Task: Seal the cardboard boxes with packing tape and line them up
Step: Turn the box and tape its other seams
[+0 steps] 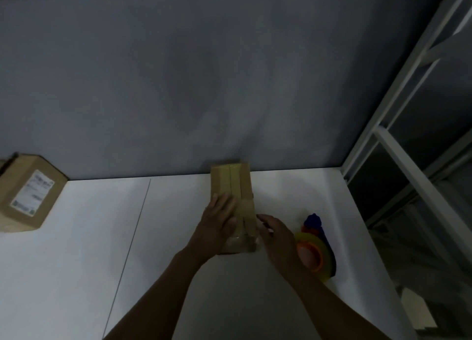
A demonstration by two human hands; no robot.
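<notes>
Cardboard box (229, 183), likely light and stiff: best gripped across long sides. Pressed under flat, straight-fingered left hand (221, 219); right hand (277, 235) at three o'clock, curl unclear.

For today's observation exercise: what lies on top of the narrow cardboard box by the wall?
Visible: packing tape strips and the left hand, laid flat. The box top beneath the hand is covered.

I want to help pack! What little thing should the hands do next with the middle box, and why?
Probably press the tape down over the near end. Tape already runs along the top of the small box, the left hand lies flat on it, the right hand is at its near right edge, and the tape dispenser lies beside them.
</notes>
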